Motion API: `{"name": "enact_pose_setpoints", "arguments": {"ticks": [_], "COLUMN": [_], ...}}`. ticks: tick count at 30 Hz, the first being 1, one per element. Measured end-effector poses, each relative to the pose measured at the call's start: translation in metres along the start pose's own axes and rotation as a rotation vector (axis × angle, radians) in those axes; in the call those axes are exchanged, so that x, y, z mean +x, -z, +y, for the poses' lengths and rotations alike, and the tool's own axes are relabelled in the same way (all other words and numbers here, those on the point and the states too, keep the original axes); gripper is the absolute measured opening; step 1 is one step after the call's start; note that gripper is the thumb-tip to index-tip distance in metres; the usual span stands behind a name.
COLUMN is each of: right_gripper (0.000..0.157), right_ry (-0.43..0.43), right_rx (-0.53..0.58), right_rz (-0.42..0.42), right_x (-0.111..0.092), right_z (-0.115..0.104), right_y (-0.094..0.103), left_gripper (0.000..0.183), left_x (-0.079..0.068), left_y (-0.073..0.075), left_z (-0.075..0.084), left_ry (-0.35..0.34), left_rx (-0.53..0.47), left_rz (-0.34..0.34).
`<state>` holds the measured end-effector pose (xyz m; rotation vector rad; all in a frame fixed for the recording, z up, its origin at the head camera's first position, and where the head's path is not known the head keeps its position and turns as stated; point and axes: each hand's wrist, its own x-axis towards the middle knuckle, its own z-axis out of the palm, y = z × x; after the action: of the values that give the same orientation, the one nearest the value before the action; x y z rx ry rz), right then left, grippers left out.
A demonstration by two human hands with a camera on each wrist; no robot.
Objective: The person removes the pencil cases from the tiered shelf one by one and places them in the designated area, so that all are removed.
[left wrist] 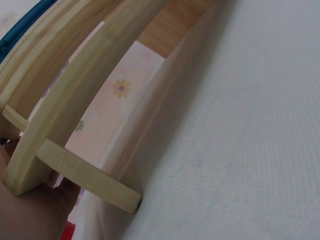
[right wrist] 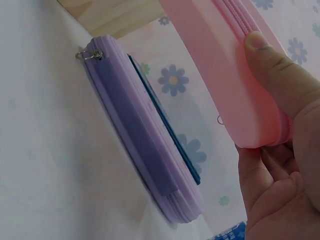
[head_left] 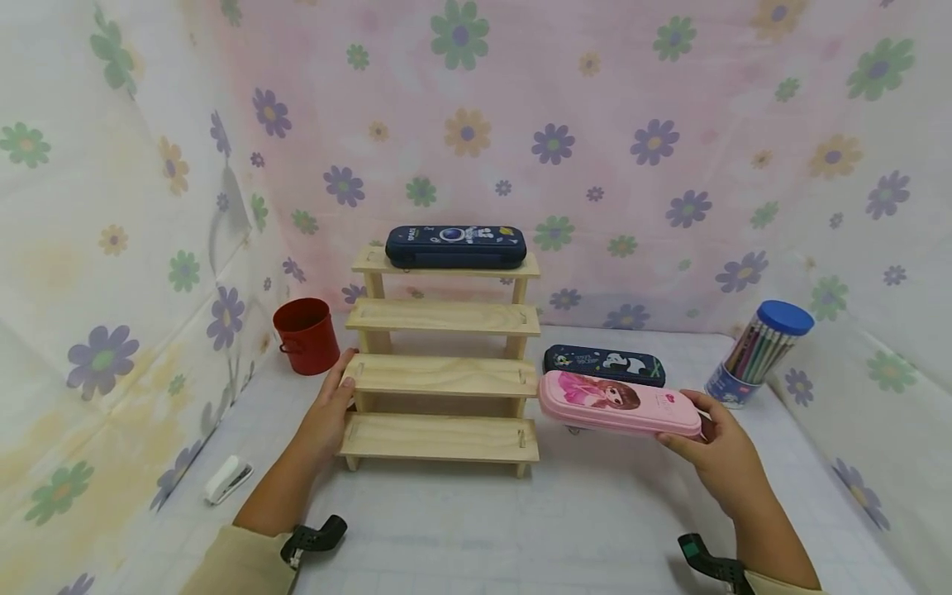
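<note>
In the head view my right hand (head_left: 725,450) pinches the right end of a pink pencil case (head_left: 621,405) with a doll print, holding it up off the table. The right wrist view shows the thumb on its zipper side. Below it lies a purple pencil case (right wrist: 145,132), hidden from the head view by the pink one. A dark panda pencil case (head_left: 604,364) lies just behind. My left hand (head_left: 330,413) grips the left side of a four-step wooden shelf (head_left: 442,376). On the top step sits a navy astronaut pencil case (head_left: 455,248).
A red bucket (head_left: 307,339) stands left of the shelf, with a white stapler (head_left: 227,479) nearer the front. At the right stands a blue-lidded tub of pencils (head_left: 759,351). Flowered cloth (head_left: 513,91) walls the table at the back and both sides.
</note>
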<state>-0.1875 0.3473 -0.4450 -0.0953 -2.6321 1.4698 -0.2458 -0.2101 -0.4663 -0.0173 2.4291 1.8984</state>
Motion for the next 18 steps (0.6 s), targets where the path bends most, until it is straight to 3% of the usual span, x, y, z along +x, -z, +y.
{"name": "enact_pose_setpoints", "arguments": {"ticks": [18], "right_gripper": [0.11], "right_ry": [-0.147], "right_rx": [-0.137], "right_rz": [-0.092], "right_x": [0.002], "right_z": [0.027], "right_y": [0.004], "left_gripper": [0.054], "left_x": [-0.001], "left_y": [0.001], "left_z": [0.0], "left_ry": [-0.004], "left_rx": [-0.02], "left_rz": [0.0]}}
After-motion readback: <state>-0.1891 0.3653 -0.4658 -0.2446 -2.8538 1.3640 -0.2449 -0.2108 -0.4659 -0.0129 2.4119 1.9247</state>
